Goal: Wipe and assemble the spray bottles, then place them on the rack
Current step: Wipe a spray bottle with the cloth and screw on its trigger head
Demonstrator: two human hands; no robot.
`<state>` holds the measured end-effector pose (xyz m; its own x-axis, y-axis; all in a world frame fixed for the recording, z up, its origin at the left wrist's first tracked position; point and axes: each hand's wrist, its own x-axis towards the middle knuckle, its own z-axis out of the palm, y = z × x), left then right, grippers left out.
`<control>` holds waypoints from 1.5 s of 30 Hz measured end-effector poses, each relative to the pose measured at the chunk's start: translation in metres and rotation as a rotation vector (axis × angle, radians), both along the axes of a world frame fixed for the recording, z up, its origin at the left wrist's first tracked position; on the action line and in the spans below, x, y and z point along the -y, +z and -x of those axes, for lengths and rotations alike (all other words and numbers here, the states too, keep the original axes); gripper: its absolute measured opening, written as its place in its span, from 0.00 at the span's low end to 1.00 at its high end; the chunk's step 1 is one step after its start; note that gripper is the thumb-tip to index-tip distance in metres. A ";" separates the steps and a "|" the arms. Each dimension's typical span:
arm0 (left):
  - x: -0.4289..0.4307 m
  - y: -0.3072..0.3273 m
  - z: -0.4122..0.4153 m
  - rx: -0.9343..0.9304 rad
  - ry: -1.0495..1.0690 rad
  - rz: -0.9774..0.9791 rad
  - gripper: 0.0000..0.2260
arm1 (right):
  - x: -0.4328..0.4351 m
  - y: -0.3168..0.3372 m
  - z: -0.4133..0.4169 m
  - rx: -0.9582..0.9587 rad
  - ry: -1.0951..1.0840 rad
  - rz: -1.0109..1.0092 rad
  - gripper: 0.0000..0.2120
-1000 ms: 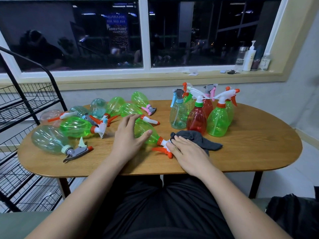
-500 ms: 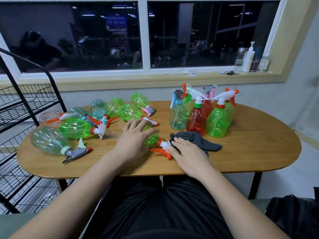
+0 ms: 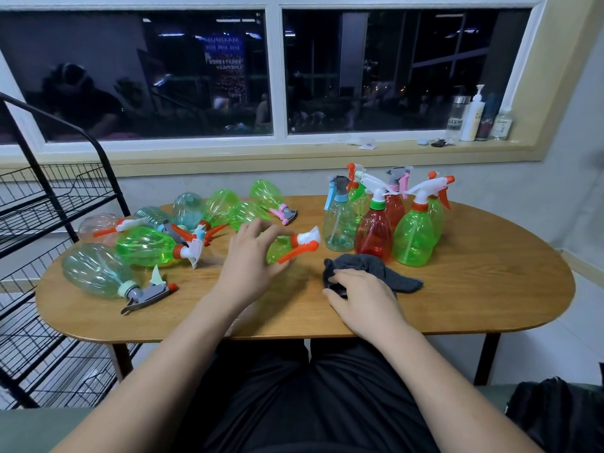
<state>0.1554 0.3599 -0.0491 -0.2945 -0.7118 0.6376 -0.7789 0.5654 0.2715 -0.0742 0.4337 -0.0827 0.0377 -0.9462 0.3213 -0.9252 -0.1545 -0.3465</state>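
Gripping the cloth (image 3: 389,273), right hand (image 3: 366,304) sits near the table (image 3: 294,330) edge.

Wooden table (image 3: 474,289); pump bottle (image 3: 472,117), keys (image 3: 438,143) on windowsill (image 3: 228,158); black bag (image 3: 555,416) lower right

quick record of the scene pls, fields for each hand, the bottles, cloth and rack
left hand: grips a green bottle with an orange trigger
right hand: holds the grey cloth on the table
standing bottles: cluster behind the cloth, sprayers on
lying bottles: scattered on the table's left
rack: black wire shelves, left of the table
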 end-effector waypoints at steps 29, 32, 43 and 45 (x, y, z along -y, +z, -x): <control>-0.024 -0.024 0.044 -0.635 -0.162 -0.335 0.20 | 0.019 0.064 -0.031 1.224 0.115 0.074 0.09; -0.023 -0.023 0.043 -0.626 -0.144 -0.357 0.15 | 0.022 0.070 -0.030 1.362 0.148 0.041 0.11; -0.022 -0.020 0.041 -0.576 -0.117 -0.368 0.13 | 0.023 0.078 -0.025 1.716 0.052 -0.026 0.09; -0.022 -0.023 0.041 -0.580 -0.118 -0.353 0.13 | 0.026 0.081 -0.028 1.681 0.050 0.059 0.09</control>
<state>0.1143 0.3815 -0.0717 -0.0643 -0.8902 0.4510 -0.3910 0.4383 0.8093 -0.0461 0.4077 -0.0021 -0.3322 -0.9409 0.0657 0.4455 -0.2179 -0.8683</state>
